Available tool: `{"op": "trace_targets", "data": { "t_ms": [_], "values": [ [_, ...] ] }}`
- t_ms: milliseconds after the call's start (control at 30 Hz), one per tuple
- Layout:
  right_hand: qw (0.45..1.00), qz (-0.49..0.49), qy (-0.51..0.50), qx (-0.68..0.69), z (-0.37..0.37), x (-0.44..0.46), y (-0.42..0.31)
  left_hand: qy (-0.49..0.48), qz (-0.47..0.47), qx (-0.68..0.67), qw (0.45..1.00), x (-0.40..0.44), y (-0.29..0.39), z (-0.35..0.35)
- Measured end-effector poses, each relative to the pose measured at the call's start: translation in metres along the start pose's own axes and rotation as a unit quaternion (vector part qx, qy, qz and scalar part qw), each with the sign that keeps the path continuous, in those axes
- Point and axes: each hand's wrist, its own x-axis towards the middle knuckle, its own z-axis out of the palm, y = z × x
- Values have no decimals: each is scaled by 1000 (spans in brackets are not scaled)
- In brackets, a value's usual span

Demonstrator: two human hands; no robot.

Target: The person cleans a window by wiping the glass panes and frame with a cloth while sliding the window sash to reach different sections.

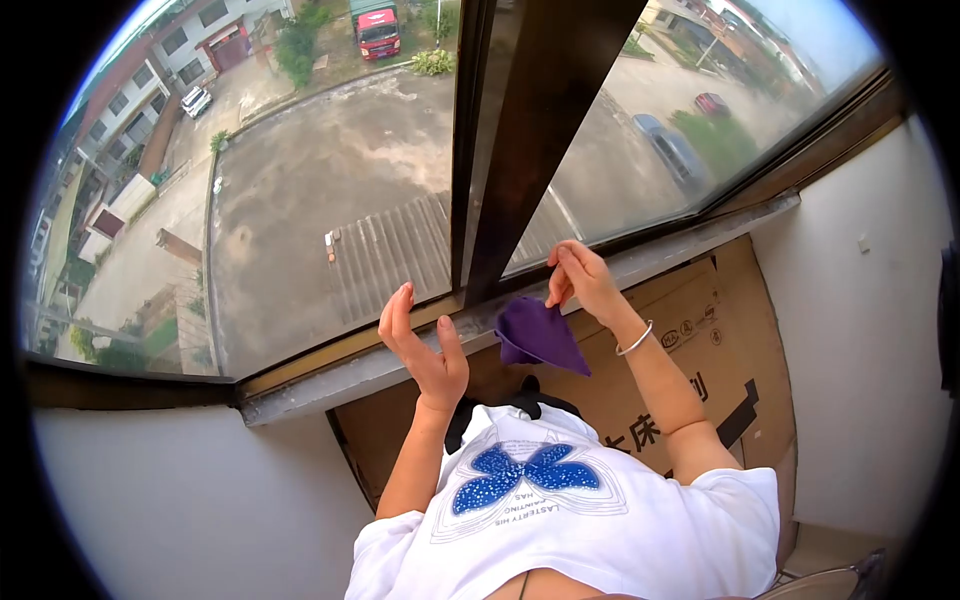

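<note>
A purple cloth (540, 335) hangs from the pinched fingers of my right hand (582, 283), in front of the window sill. A bracelet circles that wrist. My left hand (428, 352) is raised to the left of the cloth, fingers apart and holding nothing, near the lower window frame (340, 345). The cloth and my left hand do not touch. Both hands are close to the dark vertical window post (520, 140).
A stone sill (330, 385) runs below the glass panes. Beneath it stands a large cardboard sheet (740, 330) with printed characters. White walls (180, 470) flank both sides. Outside are a paved yard, buildings, a red truck (378, 35) and parked cars.
</note>
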Motion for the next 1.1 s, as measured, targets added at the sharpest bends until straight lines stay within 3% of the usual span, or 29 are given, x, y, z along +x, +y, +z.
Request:
{"op": "trace_targets", "data": {
  "t_ms": [33,100,133,200,300,400,467,600,667,833,933,1100],
  "values": [
    [997,-21,33,70,-1,-5,-39,5,-20,-4,1000,-3,-2,-1],
    [978,-92,-34,185,-28,-1,-96,14,-44,-10,999,-7,-5,-1],
    [977,-143,-26,155,-27,-2,-124,17,-52,-7,998,-9,-8,4],
    [967,-232,-46,93,-24,-1,-160,-138,-65,-41,987,-16,-15,18],
    [958,-283,-37,24,-4,7,-158,-103,-250,-162,949,-53,-45,45],
    [974,-209,-83,-20,-8,10,-119,-66,-333,-136,931,-78,-72,25],
    [992,-75,-86,-45,-22,16,-78,-21,-364,-109,925,-98,-95,1],
    [980,59,-165,-94,-46,21,-11,93,-468,5,879,-155,-105,-46],
    [955,161,-228,-104,-52,22,23,168,-506,29,846,-198,-95,-53],
    [831,286,-427,-211,-49,12,137,253,-639,87,721,-315,-32,-9],
    [785,331,-461,-250,-57,0,231,241,-664,93,702,-399,-4,41],
    [736,349,-473,-336,-59,0,408,126,-709,95,687,-479,27,99]
  ]
}}
